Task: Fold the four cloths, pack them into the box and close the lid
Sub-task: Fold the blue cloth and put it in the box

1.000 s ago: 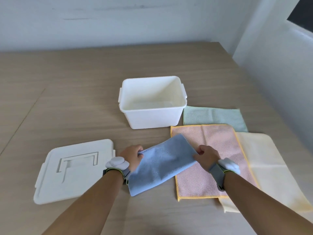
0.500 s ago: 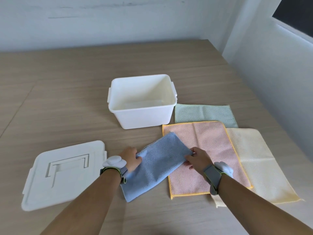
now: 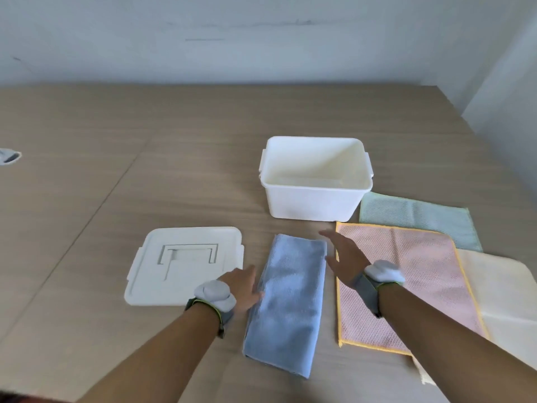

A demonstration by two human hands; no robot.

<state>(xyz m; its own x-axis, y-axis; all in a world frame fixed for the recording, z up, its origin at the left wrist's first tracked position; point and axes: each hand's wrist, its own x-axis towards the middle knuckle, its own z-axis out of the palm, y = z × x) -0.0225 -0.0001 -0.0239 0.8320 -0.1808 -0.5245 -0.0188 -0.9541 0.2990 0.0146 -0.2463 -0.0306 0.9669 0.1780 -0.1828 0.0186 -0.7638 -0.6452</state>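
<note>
- Blue cloth [image 3: 287,301] lies folded in a strip on the surface [image 3: 145,184], between lid [image 3: 186,266] and pink cloth [image 3: 406,286]; long axis near-far, far end towards the box [image 3: 315,178].
- Left hand [image 3: 242,289] flat, touching its left edge; right hand [image 3: 344,258] open at its right edge, neither gripping.
- Risk: layers could slip or spring open on the next fold, leaving it too long for the box.

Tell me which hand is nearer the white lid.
Left. The left hand sits just beside the lid's right edge; the right hand lies beyond the blue cloth.
</note>
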